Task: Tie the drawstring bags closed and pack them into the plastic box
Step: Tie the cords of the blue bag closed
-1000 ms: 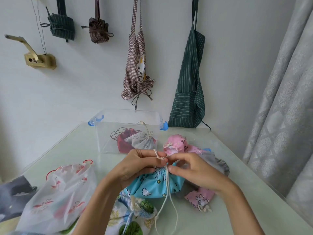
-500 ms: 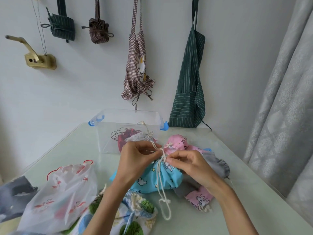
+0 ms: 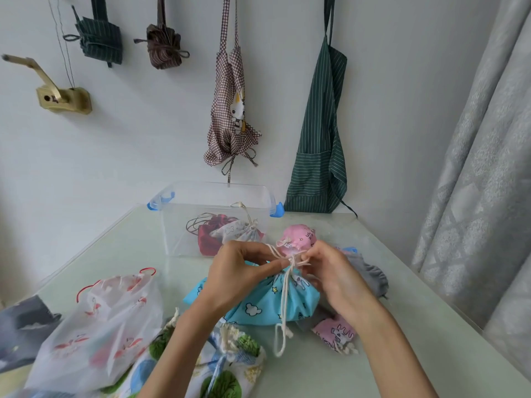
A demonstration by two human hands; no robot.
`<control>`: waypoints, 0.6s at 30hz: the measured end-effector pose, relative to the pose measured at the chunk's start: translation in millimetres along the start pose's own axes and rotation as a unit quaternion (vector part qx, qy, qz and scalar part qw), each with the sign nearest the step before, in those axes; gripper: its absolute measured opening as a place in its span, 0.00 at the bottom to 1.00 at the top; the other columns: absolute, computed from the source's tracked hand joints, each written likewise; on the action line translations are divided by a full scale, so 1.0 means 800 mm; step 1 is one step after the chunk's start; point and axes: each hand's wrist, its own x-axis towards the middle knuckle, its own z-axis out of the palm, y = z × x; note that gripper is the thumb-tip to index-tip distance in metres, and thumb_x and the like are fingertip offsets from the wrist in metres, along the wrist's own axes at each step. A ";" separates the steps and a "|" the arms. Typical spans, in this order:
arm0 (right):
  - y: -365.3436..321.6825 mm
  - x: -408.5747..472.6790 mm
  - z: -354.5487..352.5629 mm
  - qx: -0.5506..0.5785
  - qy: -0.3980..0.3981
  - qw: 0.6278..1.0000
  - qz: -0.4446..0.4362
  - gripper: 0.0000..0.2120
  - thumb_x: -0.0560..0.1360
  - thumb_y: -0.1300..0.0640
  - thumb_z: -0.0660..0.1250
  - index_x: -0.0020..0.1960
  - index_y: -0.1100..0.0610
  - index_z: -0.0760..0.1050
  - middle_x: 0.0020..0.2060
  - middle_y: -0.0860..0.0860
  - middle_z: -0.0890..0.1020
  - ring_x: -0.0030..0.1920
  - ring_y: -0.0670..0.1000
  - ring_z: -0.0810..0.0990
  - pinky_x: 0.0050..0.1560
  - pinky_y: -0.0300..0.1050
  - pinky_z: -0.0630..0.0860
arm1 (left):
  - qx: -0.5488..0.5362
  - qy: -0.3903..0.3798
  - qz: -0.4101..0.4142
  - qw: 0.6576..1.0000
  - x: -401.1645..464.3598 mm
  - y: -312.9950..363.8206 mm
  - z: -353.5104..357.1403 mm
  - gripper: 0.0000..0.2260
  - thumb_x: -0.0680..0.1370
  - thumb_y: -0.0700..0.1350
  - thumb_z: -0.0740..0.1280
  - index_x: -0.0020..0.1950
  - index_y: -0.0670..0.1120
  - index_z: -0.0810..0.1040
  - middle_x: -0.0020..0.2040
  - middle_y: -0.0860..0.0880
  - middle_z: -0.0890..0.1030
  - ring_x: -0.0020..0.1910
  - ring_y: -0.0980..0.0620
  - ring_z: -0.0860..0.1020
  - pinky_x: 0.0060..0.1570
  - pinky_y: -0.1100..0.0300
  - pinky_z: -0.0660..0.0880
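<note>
A: Hands, item one?
B: I log the left hand (image 3: 238, 271) and right hand (image 3: 330, 271), both pinching the white drawstring (image 3: 283, 308) at the gathered neck of the blue bag (image 3: 267, 305) on the table (image 3: 373, 369).
A: The box?
B: The plastic box (image 3: 178, 225), behind the hands, holds a red bag (image 3: 207, 239) and a white bag (image 3: 235, 232).

the blue bag (image 3: 267, 304) is matt printed cloth with a white cotton-like cord (image 3: 283, 308). the plastic box (image 3: 184, 225) is clear, smooth and glossy. the desk (image 3: 402, 282) shows a pale, smooth, slightly glossy top. the flamingo bag (image 3: 94, 331) looks like frosted translucent plastic.
</note>
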 end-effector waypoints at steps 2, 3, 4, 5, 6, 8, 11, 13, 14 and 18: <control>-0.004 -0.005 0.001 0.114 -0.100 0.987 0.055 0.10 0.72 0.58 0.55 0.32 0.57 0.64 0.31 0.52 0.71 0.34 0.50 0.67 0.41 0.44 0.64 | -0.017 -0.021 0.011 1.000 0.000 0.000 0.000 0.12 0.68 0.56 0.73 0.40 0.47 0.84 0.39 0.51 0.85 0.42 0.51 0.84 0.49 0.48 0.79; -0.004 -0.006 0.000 0.141 -0.137 0.978 0.068 0.09 0.72 0.58 0.54 0.33 0.56 0.62 0.32 0.53 0.69 0.36 0.51 0.67 0.43 0.45 0.64 | -0.033 -0.026 0.011 0.999 0.001 -0.001 -0.001 0.12 0.69 0.54 0.73 0.41 0.46 0.83 0.39 0.50 0.86 0.42 0.51 0.84 0.48 0.52 0.80; -0.003 -0.006 -0.002 0.156 -0.159 0.972 0.070 0.09 0.72 0.57 0.54 0.34 0.56 0.62 0.35 0.55 0.69 0.39 0.52 0.68 0.47 0.46 0.64 | -0.055 -0.032 0.009 0.998 0.002 -0.003 -0.001 0.11 0.69 0.53 0.72 0.42 0.45 0.82 0.39 0.49 0.86 0.43 0.52 0.84 0.48 0.57 0.79; -0.002 -0.007 -0.003 0.167 -0.174 0.968 0.065 0.07 0.72 0.58 0.54 0.36 0.56 0.62 0.40 0.58 0.69 0.44 0.55 0.68 0.52 0.47 0.64 | -0.080 -0.042 0.005 0.996 0.002 -0.003 0.000 0.11 0.70 0.52 0.72 0.43 0.44 0.81 0.40 0.48 0.86 0.44 0.51 0.84 0.49 0.59 0.78; -0.001 -0.007 -0.003 0.182 -0.178 0.965 0.058 0.05 0.72 0.58 0.55 0.38 0.56 0.63 0.46 0.60 0.68 0.49 0.56 0.66 0.56 0.49 0.63 | -0.104 -0.054 0.002 0.993 0.003 -0.004 0.001 0.11 0.71 0.51 0.71 0.44 0.43 0.79 0.41 0.47 0.86 0.46 0.50 0.84 0.50 0.60 0.78; 0.003 -0.003 0.000 0.196 -0.139 0.969 0.057 0.08 0.71 0.58 0.56 0.38 0.61 0.70 0.50 0.61 0.71 0.52 0.57 0.68 0.58 0.50 0.66 | -0.136 -0.075 0.000 0.988 0.003 -0.004 0.005 0.12 0.72 0.50 0.70 0.44 0.41 0.76 0.44 0.43 0.85 0.49 0.48 0.83 0.54 0.60 0.77; 0.018 0.006 0.004 -0.008 0.038 0.999 -0.026 0.10 0.69 0.56 0.64 0.41 0.64 0.77 0.40 0.57 0.79 0.42 0.53 0.76 0.46 0.41 0.73 | -0.132 -0.080 -0.001 0.988 0.003 -0.004 0.007 0.13 0.73 0.51 0.68 0.44 0.41 0.75 0.44 0.40 0.82 0.46 0.52 0.81 0.52 0.62 0.75; 0.025 0.008 -0.001 -0.249 0.212 0.932 -0.156 0.08 0.68 0.58 0.70 0.33 0.55 0.73 0.29 0.47 0.79 0.32 0.49 0.76 0.34 0.39 0.71 | -0.119 -0.072 -0.008 0.990 0.002 -0.006 0.004 0.10 0.74 0.50 0.68 0.42 0.43 0.75 0.42 0.41 0.81 0.44 0.53 0.78 0.48 0.63 0.74; 0.027 0.008 -0.006 -0.332 0.272 0.878 -0.210 0.11 0.68 0.58 0.72 0.31 0.54 0.71 0.26 0.46 0.76 0.29 0.48 0.74 0.30 0.40 0.69 | -0.114 -0.072 -0.013 0.991 0.003 -0.008 0.004 0.08 0.75 0.48 0.68 0.41 0.44 0.75 0.42 0.43 0.80 0.43 0.53 0.78 0.48 0.63 0.73; 0.022 0.003 -0.026 -0.443 0.388 0.732 -0.342 0.11 0.68 0.55 0.74 0.38 0.51 0.71 0.33 0.45 0.78 0.29 0.50 0.75 0.26 0.37 0.60 | -0.105 -0.072 -0.029 0.991 0.004 -0.009 0.008 0.08 0.78 0.45 0.66 0.42 0.43 0.73 0.38 0.52 0.78 0.41 0.56 0.76 0.45 0.68 0.71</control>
